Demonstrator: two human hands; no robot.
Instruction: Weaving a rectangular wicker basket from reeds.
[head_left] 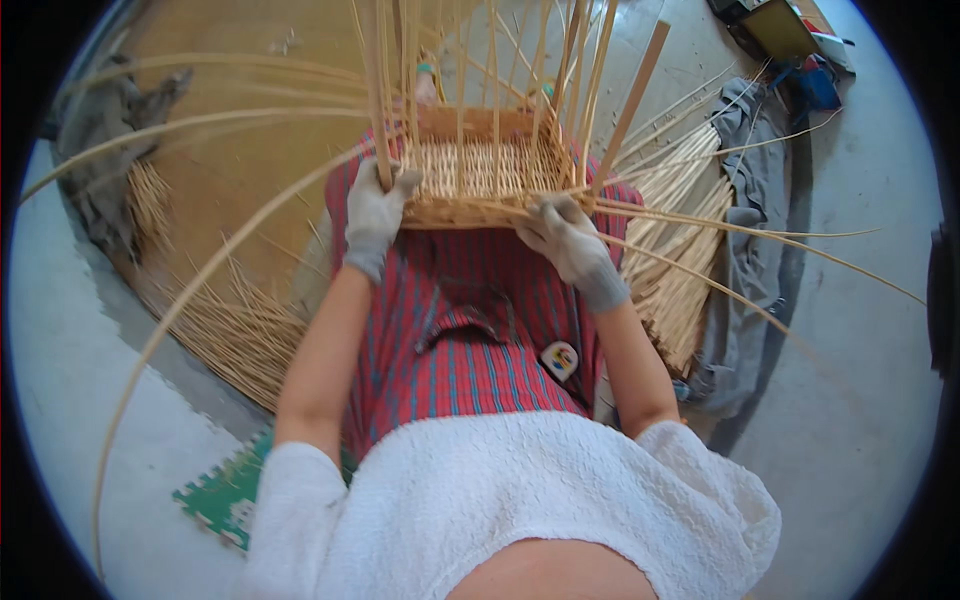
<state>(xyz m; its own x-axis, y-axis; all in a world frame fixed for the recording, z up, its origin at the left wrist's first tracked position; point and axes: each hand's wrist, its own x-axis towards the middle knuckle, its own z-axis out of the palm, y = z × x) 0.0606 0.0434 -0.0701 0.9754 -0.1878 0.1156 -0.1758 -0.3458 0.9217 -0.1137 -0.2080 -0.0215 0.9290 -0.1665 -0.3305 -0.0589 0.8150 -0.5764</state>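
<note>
Basket at 12 o'clock over my lap. Left hand gripping a flat stake at its 8 o'clock corner; right hand curled on the rim at 5. Should be light, springy; loose strands could kink. Best hold: woven corners. White disc, 5 o'clock from basket: coloured mark, nothing legible.

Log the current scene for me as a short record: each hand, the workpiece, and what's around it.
Left hand: gloved, around the left flat slat at the basket's near left corner
Right hand: gloved, at the near rim by the right corner; exact grip unclear
Workpiece: woven basket, open-topped, tall stakes rising, long strands trailing both sides
Under basket: red checked cloth over the lap
Left floor: reed bundle, green mat
Right floor: pale strips beside grey cloth
</note>
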